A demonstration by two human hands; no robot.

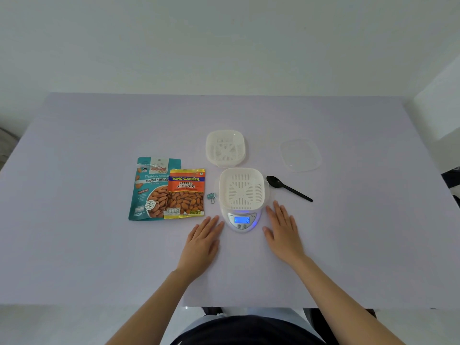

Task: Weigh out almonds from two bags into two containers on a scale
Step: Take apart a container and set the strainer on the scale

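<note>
I count two almond bags (149,189) (185,192), two white containers (226,148) (241,189), one scale (241,220), one spoon (288,188), one clip (211,196) and one lid (300,155).

Table (99,245): pale lilac top, matte, fills most of view. Wall (224,41): plain off-white, rises behind table's far edge. White block (440,105) at right, beyond far corner; kind unclear. Grey shape (6,143) at left edge and dark shape (454,178) at right edge, both too cut off to tell. Floor (49,324): pale, below near edge. Light soft, even; shadows faint.
</note>
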